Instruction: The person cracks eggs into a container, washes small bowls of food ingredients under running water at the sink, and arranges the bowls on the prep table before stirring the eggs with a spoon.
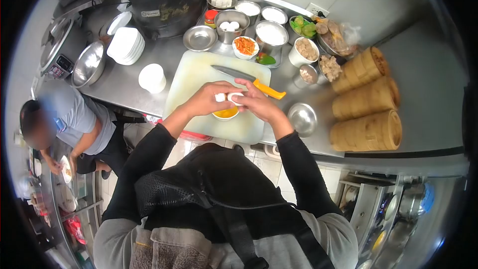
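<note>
My left hand (204, 100) is closed on a white egg piece (220, 97). Close beside it, my right hand (258, 104) grips a rounded white egg (235, 99). Whether these are whole eggs or shell halves I cannot tell. Both hands are over a small bowl (226, 118) with yellow egg in it, partly hidden by my fingers. The bowl sits on a pale cutting board (191, 82). A knife (269, 88) with an orange handle lies on the board just beyond my right hand.
Steel bowls, a pot with white eggs (230, 26) and a bowl of orange shreds (245, 46) line the back. Bamboo steamers (366, 130) stand right, near an upturned-looking steel bowl (302, 119). White containers (152, 78) stand left. A co-worker (84, 119) holds a plate at far left.
</note>
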`<state>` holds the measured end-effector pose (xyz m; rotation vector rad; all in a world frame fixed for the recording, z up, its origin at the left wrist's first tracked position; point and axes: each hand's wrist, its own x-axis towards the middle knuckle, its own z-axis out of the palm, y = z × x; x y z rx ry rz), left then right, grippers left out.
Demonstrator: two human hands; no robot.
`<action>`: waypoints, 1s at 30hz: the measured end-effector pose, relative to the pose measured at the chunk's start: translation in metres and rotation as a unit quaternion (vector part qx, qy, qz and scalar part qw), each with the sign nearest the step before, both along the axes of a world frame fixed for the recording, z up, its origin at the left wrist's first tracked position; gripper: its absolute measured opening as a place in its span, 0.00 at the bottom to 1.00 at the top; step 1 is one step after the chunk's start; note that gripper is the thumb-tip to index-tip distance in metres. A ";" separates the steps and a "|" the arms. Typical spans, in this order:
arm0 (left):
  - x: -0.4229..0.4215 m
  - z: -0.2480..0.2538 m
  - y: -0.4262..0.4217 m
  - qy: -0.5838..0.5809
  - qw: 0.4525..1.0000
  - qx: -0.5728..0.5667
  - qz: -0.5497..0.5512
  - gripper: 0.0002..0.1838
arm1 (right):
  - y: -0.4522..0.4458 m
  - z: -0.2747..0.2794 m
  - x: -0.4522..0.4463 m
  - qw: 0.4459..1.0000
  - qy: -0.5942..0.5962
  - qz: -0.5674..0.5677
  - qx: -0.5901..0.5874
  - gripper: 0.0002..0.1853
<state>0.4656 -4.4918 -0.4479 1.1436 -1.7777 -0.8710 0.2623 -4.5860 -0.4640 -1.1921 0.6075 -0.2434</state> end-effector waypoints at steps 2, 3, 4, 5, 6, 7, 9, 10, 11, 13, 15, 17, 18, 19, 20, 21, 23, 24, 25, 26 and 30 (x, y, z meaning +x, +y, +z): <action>0.006 -0.009 0.001 0.022 0.999 0.019 0.046 0.21 | 0.002 -0.018 0.010 0.995 -0.040 -0.038 -0.088 0.33; 0.007 -0.013 0.002 0.048 0.994 0.042 0.094 0.22 | 0.005 -0.019 0.014 0.979 -0.075 -0.075 -0.172 0.30; 0.008 -0.017 0.002 0.048 0.993 0.043 0.096 0.22 | 0.007 -0.019 0.014 0.980 -0.075 -0.073 -0.171 0.30; 0.008 -0.023 0.003 0.060 0.991 0.054 0.103 0.22 | 0.010 -0.021 0.014 0.972 -0.052 -0.071 -0.217 0.26; 0.010 -0.028 0.007 0.071 0.989 0.069 0.113 0.22 | 0.016 -0.022 0.016 0.963 -0.030 -0.066 -0.259 0.22; 0.011 -0.034 0.007 0.070 0.987 0.075 0.124 0.22 | 0.018 -0.027 0.018 0.966 -0.033 -0.057 -0.251 0.22; 0.012 -0.046 0.007 0.007 0.991 0.035 0.129 0.21 | 0.019 -0.036 0.021 0.933 -0.030 -0.071 -0.351 0.18; 0.011 -0.045 0.011 0.003 0.989 0.045 0.144 0.21 | 0.021 -0.036 0.023 0.920 -0.039 -0.079 -0.382 0.18; 0.008 -0.043 0.012 -0.005 0.988 0.043 0.151 0.21 | 0.023 -0.037 0.023 0.923 -0.046 -0.071 -0.375 0.18; 0.006 -0.044 0.013 -0.015 0.986 0.043 0.160 0.21 | 0.026 -0.032 0.025 0.900 0.027 -0.078 -0.427 0.17; 0.003 -0.043 0.013 -0.027 0.983 0.025 0.182 0.20 | 0.027 -0.031 0.025 0.903 0.036 -0.079 -0.420 0.16; 0.006 -0.042 0.014 -0.027 0.983 0.026 0.179 0.20 | 0.023 -0.031 0.022 0.908 0.057 -0.071 -0.409 0.16; 0.008 -0.042 0.014 -0.037 0.985 0.007 0.168 0.20 | 0.022 -0.027 0.021 0.909 0.059 -0.072 -0.407 0.16; 0.011 -0.041 0.015 -0.046 0.986 -0.011 0.157 0.20 | 0.020 -0.023 0.019 0.890 0.040 -0.064 -0.449 0.17; 0.016 -0.041 0.015 -0.059 0.988 -0.023 0.140 0.20 | 0.020 -0.019 0.017 0.870 0.020 -0.056 -0.489 0.18; 0.017 -0.033 0.016 -0.059 0.989 -0.019 0.138 0.20 | 0.019 -0.015 0.016 0.872 0.022 -0.057 -0.486 0.18; 0.020 -0.015 0.017 -0.046 0.992 -0.043 0.113 0.21 | 0.019 -0.007 0.014 0.851 -0.018 -0.074 -0.519 0.18; 0.021 -0.009 0.016 -0.052 0.991 -0.048 0.115 0.19 | 0.019 -0.003 0.014 0.842 -0.055 -0.088 -0.529 0.21; 0.020 0.000 0.015 -0.053 0.991 -0.046 0.114 0.19 | 0.024 0.011 0.016 0.843 -0.055 -0.089 -0.528 0.21; 0.017 0.009 0.012 -0.035 0.990 -0.004 0.135 0.17 | 0.030 0.025 0.019 0.808 -0.049 -0.078 -0.582 0.24; 0.008 0.007 0.001 0.061 0.969 0.142 0.192 0.20 | 0.021 -0.002 0.033 0.866 0.009 -0.097 -0.490 0.24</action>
